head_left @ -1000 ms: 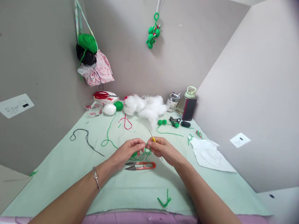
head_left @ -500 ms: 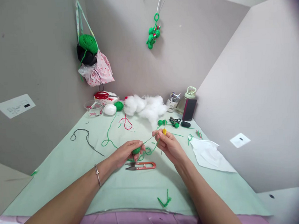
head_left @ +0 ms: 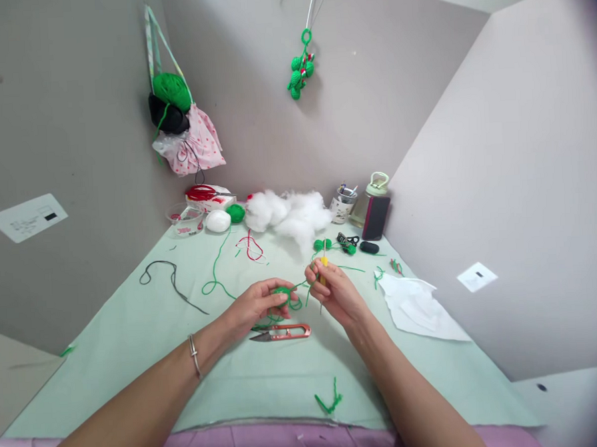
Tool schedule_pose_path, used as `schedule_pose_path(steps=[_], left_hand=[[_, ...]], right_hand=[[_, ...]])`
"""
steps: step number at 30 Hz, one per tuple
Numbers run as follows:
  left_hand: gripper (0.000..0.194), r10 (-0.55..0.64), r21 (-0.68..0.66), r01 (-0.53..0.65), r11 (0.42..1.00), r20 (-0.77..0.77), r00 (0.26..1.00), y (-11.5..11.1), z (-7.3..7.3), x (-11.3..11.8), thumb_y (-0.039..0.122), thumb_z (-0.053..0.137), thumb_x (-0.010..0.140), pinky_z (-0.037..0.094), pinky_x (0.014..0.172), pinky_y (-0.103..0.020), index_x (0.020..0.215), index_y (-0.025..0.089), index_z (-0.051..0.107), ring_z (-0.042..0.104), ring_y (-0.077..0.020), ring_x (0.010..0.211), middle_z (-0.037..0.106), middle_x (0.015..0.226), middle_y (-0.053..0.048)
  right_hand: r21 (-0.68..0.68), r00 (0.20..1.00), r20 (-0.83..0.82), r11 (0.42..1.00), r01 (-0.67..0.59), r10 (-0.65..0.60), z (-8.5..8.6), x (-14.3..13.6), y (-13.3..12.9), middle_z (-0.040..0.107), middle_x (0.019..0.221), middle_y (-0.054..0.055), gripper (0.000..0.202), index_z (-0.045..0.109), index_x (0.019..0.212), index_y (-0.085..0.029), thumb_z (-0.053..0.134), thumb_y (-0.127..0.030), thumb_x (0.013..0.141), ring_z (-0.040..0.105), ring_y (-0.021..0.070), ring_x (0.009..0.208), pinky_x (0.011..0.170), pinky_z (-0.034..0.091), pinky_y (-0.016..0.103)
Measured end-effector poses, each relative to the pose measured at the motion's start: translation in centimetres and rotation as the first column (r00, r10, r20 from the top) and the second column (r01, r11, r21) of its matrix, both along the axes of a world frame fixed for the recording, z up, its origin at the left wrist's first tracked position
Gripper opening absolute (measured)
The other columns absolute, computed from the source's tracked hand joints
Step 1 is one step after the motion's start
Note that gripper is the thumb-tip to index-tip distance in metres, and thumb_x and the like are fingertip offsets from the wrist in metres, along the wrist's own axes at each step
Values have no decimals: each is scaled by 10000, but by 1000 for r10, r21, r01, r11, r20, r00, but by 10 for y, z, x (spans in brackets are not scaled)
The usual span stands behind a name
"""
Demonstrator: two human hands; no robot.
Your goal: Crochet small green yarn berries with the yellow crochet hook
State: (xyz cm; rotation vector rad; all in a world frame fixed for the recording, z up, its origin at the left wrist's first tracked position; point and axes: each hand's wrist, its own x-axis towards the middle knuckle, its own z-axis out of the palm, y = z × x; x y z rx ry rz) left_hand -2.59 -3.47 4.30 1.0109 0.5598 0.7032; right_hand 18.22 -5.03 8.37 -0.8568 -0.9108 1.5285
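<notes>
My left hand (head_left: 262, 301) pinches a small green crocheted ball (head_left: 282, 296) between thumb and fingers. From the ball a green strand runs across to my right hand (head_left: 330, 282). That hand is closed around a crochet hook (head_left: 324, 262) with a yellow grip, its metal shaft pointing up and its other end sticking out below the fingers. Loops of green yarn (head_left: 295, 304) lie on the cloth behind and under the left fingers. Just below the hands rest orange-handled thread snips (head_left: 284, 332), blades pointing left.
White stuffing (head_left: 291, 214) is heaped at the back, beside white (head_left: 217, 220) and green yarn balls. A pen cup (head_left: 343, 206), bottle (head_left: 372, 199) and phone (head_left: 376, 218) stand back right. White fabric (head_left: 420, 307) lies right; green scraps (head_left: 330, 398) lie near the front edge.
The green ball has turned and risen slightly in my left fingers. My right hand has come a little closer, the hook more upright and the strand shorter between the hands.
</notes>
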Motion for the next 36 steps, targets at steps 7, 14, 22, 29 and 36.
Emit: schedule_pose_path(steps=[7, 14, 22, 29, 36], left_hand=[[86, 49, -48, -46, 998, 62, 997, -3, 8, 4, 178, 641, 861, 518, 784, -303, 908, 156, 710, 638, -162, 821, 688, 984, -81], [103, 89, -101, -83, 991, 59, 994, -3, 6, 7, 254, 637, 895, 298, 496, -200, 915, 153, 639, 397, -69, 556, 591, 844, -30], [96, 74, -86, -71, 994, 28, 997, -5, 9, 3, 205, 605, 913, 174, 429, -157, 1008, 206, 616, 249, -41, 455, 515, 704, 56], [156, 19, -107, -7, 994, 114, 993, -6, 16, 3, 317, 576, 981, 474, 533, -206, 1062, 208, 651, 464, -77, 519, 591, 750, 25], [330, 3, -104, 12, 994, 146, 989, -3, 16, -1, 303, 815, 870, 590, 824, -321, 1148, 152, 718, 690, -151, 785, 737, 1001, -81]], right_hand=[[9, 1000, 2, 1000, -9, 9, 0, 0, -1, 530, 680, -67, 400, 542, 735, -179, 860, -413, 799, 179, 13, 460, 437, 177, 191], [11, 998, 23, 998, -57, 57, -1, -5, -5, 514, 657, -63, 385, 552, 730, -173, 829, -416, 838, 181, 18, 463, 450, 166, 201], [-8, 999, 34, 1000, -9, 9, -7, -5, 1, 504, 642, -71, 407, 535, 714, -177, 848, -424, 795, 181, 15, 459, 446, 139, 202], [-54, 998, 56, 998, -27, 30, -13, -8, 1, 518, 632, -60, 408, 570, 716, -163, 860, -446, 766, 206, 14, 452, 440, 133, 202], [-98, 999, 47, 995, 9, -5, -22, -3, 9, 525, 620, -68, 442, 562, 719, -167, 890, -462, 708, 213, 8, 446, 432, 135, 189]])
